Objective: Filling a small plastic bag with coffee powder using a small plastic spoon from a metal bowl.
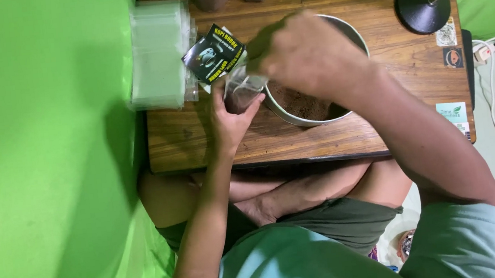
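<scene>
Pouch (242,91), small, clear, part-filled with brown powder: gripped upright in left hand (227,120), frame centre, beside metal bowl (294,118). Right hand (306,55) closed at its mouth. Risk: tilted pouch spills powder onto desk (199,143).

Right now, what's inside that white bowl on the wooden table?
The white bowl holds brown powder, visible in its near part. The right hand covers the far part, so what lies there cannot be seen.
</scene>
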